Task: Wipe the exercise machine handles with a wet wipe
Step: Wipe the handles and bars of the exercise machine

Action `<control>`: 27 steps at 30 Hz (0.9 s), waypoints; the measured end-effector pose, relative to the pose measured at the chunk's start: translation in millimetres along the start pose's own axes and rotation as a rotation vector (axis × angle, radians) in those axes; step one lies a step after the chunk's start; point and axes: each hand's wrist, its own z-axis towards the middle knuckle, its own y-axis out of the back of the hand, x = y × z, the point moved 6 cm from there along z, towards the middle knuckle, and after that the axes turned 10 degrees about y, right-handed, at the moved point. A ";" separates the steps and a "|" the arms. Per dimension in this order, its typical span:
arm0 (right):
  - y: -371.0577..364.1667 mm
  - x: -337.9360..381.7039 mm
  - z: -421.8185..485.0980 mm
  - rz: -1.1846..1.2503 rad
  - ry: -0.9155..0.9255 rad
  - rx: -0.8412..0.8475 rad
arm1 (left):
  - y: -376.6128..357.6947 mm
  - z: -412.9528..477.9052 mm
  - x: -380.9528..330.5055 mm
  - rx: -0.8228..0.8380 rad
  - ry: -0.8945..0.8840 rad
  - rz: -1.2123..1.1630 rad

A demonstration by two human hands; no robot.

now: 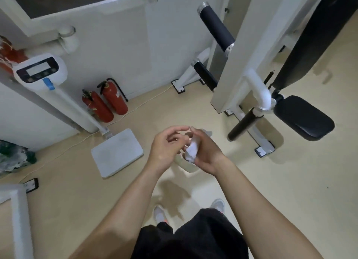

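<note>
Head view: crumpled white wet wipe (191, 151) held between both grips.
Right grip (206, 152) clutches it, left grip (165, 148) seemingly loose; black foam handle (243, 126) slants nearer the right.

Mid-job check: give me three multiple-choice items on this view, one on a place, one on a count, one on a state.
1. Where do the fire extinguishers stand?
A. on the seat pad
B. on the floor by the wall
C. on the scale platform

2. How many are there?
A. one
B. two
C. three

3. The wet wipe is:
A. bunched up in the right hand
B. spread flat along a handle
C. lying on the floor

Key: 1 B, their bases rest on the floor at the wall's foot. 2 B, two red cylinders show side by side. 3 A, the right hand holds it crumpled.
</note>
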 end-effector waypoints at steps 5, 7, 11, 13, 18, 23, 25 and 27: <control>-56.2 27.3 -8.6 0.014 0.110 0.090 | 19.4 8.1 -14.9 -0.020 -0.089 0.000; -63.3 37.1 -3.8 0.001 0.138 0.085 | 22.7 15.1 -20.5 -0.067 -0.106 0.056; -63.8 54.3 14.3 -0.097 0.186 0.062 | 40.4 42.6 -34.7 -0.191 -0.108 0.007; -59.9 62.1 25.0 -0.131 0.222 0.010 | 49.1 58.3 -42.6 -0.199 -0.080 -0.037; -62.1 97.0 46.8 -0.315 0.413 -0.071 | 57.4 86.7 -57.5 -0.142 -0.002 -0.150; -55.6 116.2 62.0 -0.166 0.457 -0.108 | 56.6 116.0 -64.6 -0.048 0.114 -0.291; -53.6 120.4 69.7 -0.080 0.444 -0.085 | 53.9 125.6 -66.7 0.005 0.145 -0.337; -52.2 124.4 76.8 0.062 0.431 -0.068 | 56.9 135.3 -67.2 -0.007 0.174 -0.401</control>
